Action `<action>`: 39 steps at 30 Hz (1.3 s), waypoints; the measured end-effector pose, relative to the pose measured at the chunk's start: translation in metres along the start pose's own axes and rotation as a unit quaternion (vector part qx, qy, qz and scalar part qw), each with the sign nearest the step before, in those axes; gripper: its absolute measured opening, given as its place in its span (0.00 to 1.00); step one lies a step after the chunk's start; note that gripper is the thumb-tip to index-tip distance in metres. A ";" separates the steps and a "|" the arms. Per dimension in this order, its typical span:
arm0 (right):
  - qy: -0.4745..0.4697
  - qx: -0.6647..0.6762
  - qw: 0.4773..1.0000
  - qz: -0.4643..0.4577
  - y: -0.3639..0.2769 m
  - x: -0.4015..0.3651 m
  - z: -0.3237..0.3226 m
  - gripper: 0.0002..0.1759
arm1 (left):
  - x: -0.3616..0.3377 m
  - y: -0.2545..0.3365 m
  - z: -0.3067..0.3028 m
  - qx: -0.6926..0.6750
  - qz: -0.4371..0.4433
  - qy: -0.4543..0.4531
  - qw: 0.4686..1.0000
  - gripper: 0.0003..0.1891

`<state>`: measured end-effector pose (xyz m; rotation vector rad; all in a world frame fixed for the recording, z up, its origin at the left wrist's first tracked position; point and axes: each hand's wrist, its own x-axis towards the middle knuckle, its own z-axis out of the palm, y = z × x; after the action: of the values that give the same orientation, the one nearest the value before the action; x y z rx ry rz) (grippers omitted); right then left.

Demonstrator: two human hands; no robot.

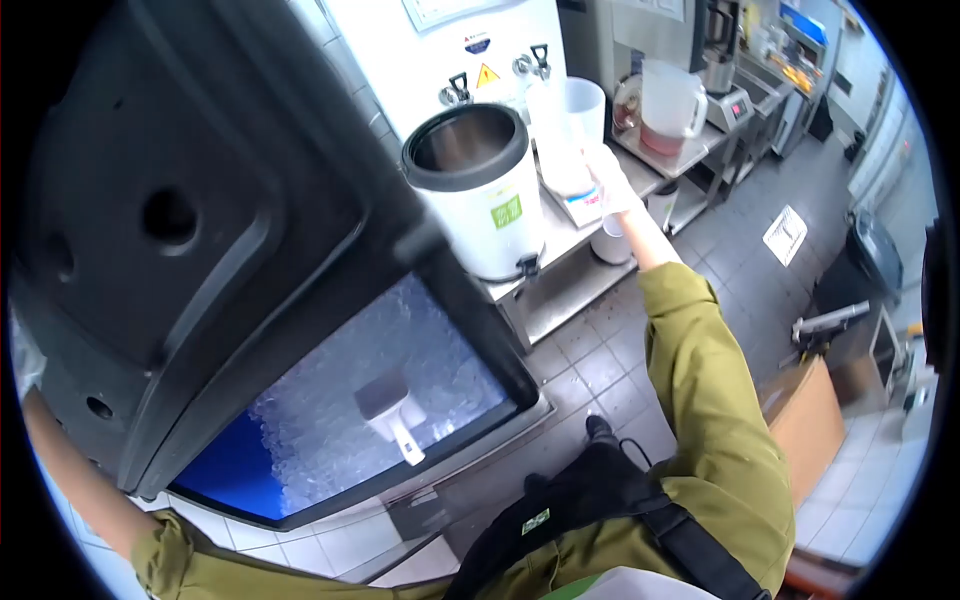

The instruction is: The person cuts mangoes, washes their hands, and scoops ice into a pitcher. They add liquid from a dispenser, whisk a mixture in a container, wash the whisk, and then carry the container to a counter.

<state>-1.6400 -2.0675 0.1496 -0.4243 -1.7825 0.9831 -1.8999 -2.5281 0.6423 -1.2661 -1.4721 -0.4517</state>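
At the far left edge, my left hand (pixel 27 362) in a clear glove is against the raised black lid (pixel 215 190) of an ice bin; its fingers are cut off from view. My right hand (pixel 612 188), also gloved, reaches forward and is closed at the side of a translucent plastic jug (pixel 582 108). That jug is by a small scale (pixel 583 207) on the steel counter. Below the lid, the bin holds crushed ice (pixel 340 350), with a white scoop (pixel 392 412) lying on top.
A white insulated drum (pixel 480 225) with an open top stands before a dispenser with two taps (pixel 458 90). Farther right are another jug (pixel 670 105) with pink liquid, a dark bin (pixel 870 260) and a cardboard box (pixel 810 420) on the tiled floor.
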 end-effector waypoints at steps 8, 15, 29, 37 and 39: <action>0.103 -0.221 0.956 0.163 0.139 0.100 0.008 0.22 | 0.014 0.017 0.026 0.136 -0.022 -0.006 0.990 0.27; 0.229 0.002 0.934 0.276 0.157 0.088 -0.008 0.23 | -0.075 0.112 -0.024 0.157 -0.035 0.033 0.986 0.25; -0.024 0.002 0.968 0.248 -0.074 -0.131 -0.243 0.24 | -0.422 0.405 -0.116 0.129 -0.297 -0.082 0.943 0.22; 0.008 -0.026 0.917 0.399 -0.098 -0.212 -0.391 0.21 | -0.436 0.488 0.003 0.089 -0.523 -0.176 0.829 0.17; 0.047 -0.014 0.905 0.423 -0.081 -0.220 -0.440 0.20 | -0.395 0.538 0.070 0.013 -0.519 -0.145 0.842 0.12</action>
<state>-1.1416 -2.0782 0.1478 -1.3113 -1.5146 1.4855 -1.5285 -2.4573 0.0880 -0.3974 -2.3650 -0.9573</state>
